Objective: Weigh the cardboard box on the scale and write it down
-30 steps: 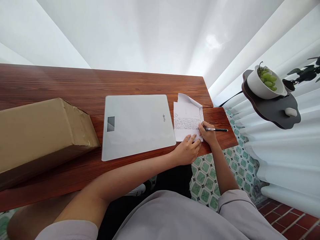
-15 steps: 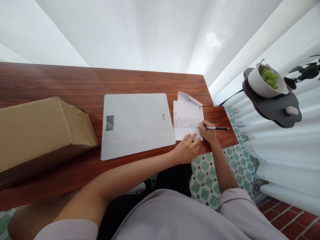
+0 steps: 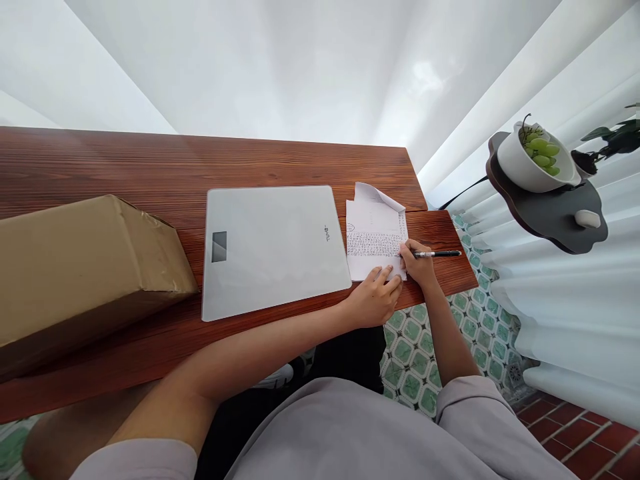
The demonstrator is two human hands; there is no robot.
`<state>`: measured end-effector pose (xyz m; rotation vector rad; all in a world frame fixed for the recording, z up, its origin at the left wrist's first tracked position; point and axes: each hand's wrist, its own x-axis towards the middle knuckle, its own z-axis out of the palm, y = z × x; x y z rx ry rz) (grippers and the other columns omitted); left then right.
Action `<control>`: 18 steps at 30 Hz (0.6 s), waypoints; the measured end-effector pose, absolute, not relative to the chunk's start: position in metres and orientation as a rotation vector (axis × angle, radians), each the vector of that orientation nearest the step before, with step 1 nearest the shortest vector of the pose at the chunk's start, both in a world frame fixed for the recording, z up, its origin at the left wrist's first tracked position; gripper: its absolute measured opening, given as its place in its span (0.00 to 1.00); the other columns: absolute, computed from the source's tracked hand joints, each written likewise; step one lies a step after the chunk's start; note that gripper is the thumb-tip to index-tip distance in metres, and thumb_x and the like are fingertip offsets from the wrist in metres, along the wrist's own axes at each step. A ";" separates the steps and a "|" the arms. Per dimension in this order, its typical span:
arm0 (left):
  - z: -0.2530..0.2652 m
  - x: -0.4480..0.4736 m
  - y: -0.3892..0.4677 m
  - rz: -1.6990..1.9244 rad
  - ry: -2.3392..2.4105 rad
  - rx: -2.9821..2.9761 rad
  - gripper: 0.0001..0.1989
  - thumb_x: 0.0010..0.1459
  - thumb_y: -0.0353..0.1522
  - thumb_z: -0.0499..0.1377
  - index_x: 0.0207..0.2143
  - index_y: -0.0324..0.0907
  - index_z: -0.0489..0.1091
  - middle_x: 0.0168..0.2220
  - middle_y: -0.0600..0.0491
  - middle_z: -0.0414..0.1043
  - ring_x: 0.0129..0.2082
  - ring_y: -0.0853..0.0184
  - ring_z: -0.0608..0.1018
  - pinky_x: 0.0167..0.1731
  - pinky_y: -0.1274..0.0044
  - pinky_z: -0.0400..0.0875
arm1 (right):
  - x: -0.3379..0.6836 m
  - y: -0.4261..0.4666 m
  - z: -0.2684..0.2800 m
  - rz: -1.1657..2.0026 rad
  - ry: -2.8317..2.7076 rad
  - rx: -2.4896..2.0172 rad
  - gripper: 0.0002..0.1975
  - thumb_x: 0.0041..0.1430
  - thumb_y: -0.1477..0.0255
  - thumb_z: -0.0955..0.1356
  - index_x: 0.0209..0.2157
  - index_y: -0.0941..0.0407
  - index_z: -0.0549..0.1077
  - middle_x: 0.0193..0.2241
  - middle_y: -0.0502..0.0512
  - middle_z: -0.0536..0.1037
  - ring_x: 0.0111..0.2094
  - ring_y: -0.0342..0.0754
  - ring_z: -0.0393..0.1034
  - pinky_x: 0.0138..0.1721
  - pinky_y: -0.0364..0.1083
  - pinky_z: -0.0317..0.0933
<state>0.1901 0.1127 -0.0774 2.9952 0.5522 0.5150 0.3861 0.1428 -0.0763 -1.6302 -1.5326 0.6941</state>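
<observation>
A sheet of paper [image 3: 373, 217] covered with rows of small handwriting lies near the right end of the wooden table, its top right corner curled over. My right hand [image 3: 417, 261] grips a black pen [image 3: 440, 253], with the tip side at the paper's right edge, low on the writing. The pen's point is hidden by my fingers. My left hand [image 3: 377, 297] rests with its fingers stretched over the paper's lower edge, pressing it flat. Left of the paper, close by, lies a flat white scale [image 3: 275, 247] with a grey display.
A brown cardboard box [image 3: 70, 260] fills the left of the wooden table [image 3: 280, 160]. At the right, a dark wavy shelf [image 3: 545, 220] carries a white bowl [image 3: 515, 163] of green grapes [image 3: 543, 153], a small white object [image 3: 587, 219] and a plant [image 3: 613, 141]. White curtains hang behind.
My right hand and the pen have shifted slightly to the right along the paper's edge. The left hand keeps its place on the sheet.
</observation>
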 end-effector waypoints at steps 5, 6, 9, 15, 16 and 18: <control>-0.078 0.190 0.113 0.525 0.559 2.982 0.25 0.68 0.34 0.44 0.59 0.28 0.66 0.60 0.38 0.64 0.62 0.46 0.63 0.59 0.58 0.56 | 0.384 0.142 -0.075 0.688 -1.531 -1.631 0.19 0.66 0.64 0.65 0.21 0.53 0.63 0.13 0.44 0.65 0.15 0.42 0.59 0.24 0.46 0.60; -0.078 0.190 0.113 0.525 0.561 2.980 0.25 0.68 0.34 0.43 0.59 0.28 0.66 0.60 0.38 0.64 0.62 0.46 0.63 0.59 0.58 0.56 | 0.384 0.142 -0.075 0.690 -1.529 -1.630 0.19 0.65 0.63 0.65 0.20 0.53 0.63 0.13 0.45 0.65 0.15 0.42 0.59 0.24 0.46 0.59; -0.078 0.190 0.112 0.521 0.560 2.985 0.25 0.68 0.34 0.44 0.59 0.28 0.66 0.59 0.38 0.64 0.62 0.46 0.63 0.59 0.58 0.56 | 0.387 0.142 -0.076 0.674 -1.483 -1.629 0.20 0.66 0.60 0.64 0.22 0.53 0.63 0.13 0.45 0.65 0.14 0.43 0.58 0.22 0.46 0.58; -0.079 0.190 0.113 0.535 0.550 2.998 0.25 0.68 0.34 0.45 0.60 0.27 0.66 0.59 0.37 0.64 0.61 0.45 0.63 0.58 0.58 0.57 | 0.395 0.148 -0.077 0.439 -1.317 -1.666 0.19 0.67 0.54 0.63 0.30 0.54 0.69 0.19 0.47 0.67 0.20 0.44 0.62 0.26 0.46 0.59; -0.080 0.191 0.113 0.544 0.550 2.997 0.25 0.68 0.34 0.45 0.60 0.27 0.66 0.59 0.37 0.64 0.61 0.45 0.64 0.58 0.58 0.58 | 0.396 0.149 -0.077 0.396 -1.309 -1.672 0.18 0.65 0.54 0.66 0.32 0.55 0.71 0.23 0.49 0.70 0.24 0.45 0.65 0.30 0.46 0.61; -0.080 0.191 0.113 0.564 0.548 2.992 0.25 0.68 0.34 0.44 0.59 0.27 0.66 0.58 0.38 0.65 0.61 0.45 0.64 0.58 0.58 0.58 | 0.396 0.151 -0.079 0.344 -1.299 -1.681 0.16 0.62 0.56 0.69 0.38 0.56 0.74 0.32 0.53 0.76 0.31 0.47 0.70 0.36 0.47 0.64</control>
